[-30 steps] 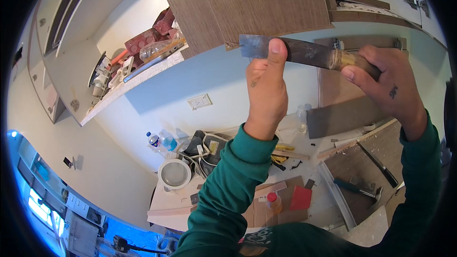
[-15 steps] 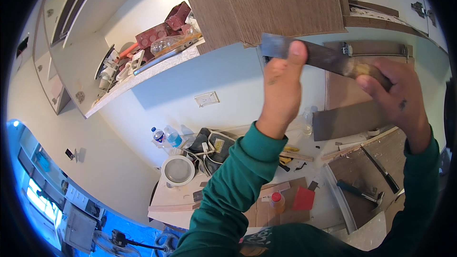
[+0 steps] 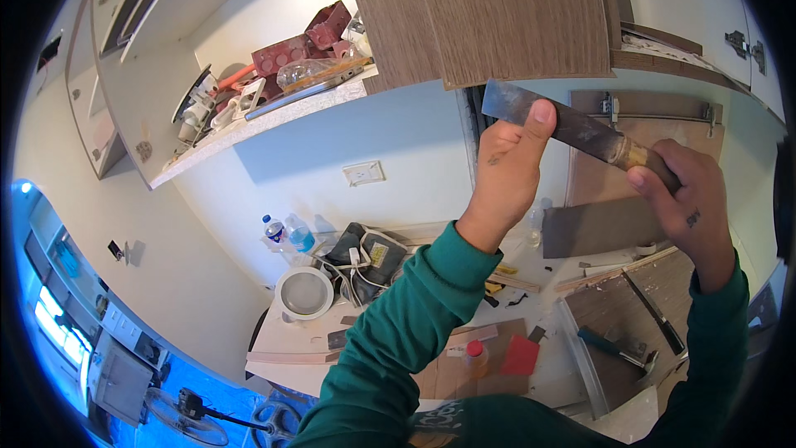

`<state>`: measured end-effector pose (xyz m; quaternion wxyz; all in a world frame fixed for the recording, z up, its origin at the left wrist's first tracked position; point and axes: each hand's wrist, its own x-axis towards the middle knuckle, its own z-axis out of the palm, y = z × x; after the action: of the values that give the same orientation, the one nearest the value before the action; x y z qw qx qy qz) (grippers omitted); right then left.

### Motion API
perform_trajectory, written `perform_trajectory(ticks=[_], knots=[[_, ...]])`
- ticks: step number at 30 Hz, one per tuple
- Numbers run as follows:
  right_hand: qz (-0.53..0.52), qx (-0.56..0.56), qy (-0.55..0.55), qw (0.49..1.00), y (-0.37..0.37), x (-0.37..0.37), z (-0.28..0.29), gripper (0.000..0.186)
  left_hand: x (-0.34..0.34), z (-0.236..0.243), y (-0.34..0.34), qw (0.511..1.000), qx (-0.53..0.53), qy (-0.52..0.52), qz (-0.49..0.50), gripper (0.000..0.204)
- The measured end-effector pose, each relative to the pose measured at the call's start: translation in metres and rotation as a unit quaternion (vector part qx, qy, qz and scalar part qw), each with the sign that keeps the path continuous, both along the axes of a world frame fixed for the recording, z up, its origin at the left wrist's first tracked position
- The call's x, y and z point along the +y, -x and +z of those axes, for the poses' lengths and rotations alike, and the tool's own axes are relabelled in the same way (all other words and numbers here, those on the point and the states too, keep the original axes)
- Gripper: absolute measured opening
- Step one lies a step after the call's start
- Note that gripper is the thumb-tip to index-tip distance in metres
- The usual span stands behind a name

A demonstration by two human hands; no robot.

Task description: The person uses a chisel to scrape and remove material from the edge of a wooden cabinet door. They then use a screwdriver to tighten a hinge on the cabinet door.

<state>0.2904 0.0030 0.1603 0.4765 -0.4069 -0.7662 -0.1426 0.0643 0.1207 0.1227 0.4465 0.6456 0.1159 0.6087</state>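
Steel blade (image 3: 580, 129), aloft before the pale wall (image 3: 431, 149).
Left hand (image 3: 507, 172) pinches it near the tip; right hand (image 3: 690, 195) wraps its handle (image 3: 635, 155). Probably best: thumb flat, clear of edges.

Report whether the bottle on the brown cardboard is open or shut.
Shut: the bottle on the brown cardboard has its red cap on; how tightly, I cannot tell.

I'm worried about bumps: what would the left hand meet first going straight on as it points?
Beyond the blade it holds, the left hand would probably meet the brown cabinet panel above, though depth is unclear.
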Motion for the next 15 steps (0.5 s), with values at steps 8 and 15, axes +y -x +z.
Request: perform_trajectory(ticks=[8, 15], knots=[[-0.062, -0.009, -0.004, 0.998, -0.009, -0.003, 0.0, 0.036, 0.001, 0.006, -0.01, 1.0, 0.005, -0.013, 0.015, 0.05], [-0.07, -0.014, 0.009, 0.997, 0.002, -0.009, 0.004, 0.036, -0.011, 0.011, -0.008, 0.999, -0.026, -0.028, 0.006, 0.051]])
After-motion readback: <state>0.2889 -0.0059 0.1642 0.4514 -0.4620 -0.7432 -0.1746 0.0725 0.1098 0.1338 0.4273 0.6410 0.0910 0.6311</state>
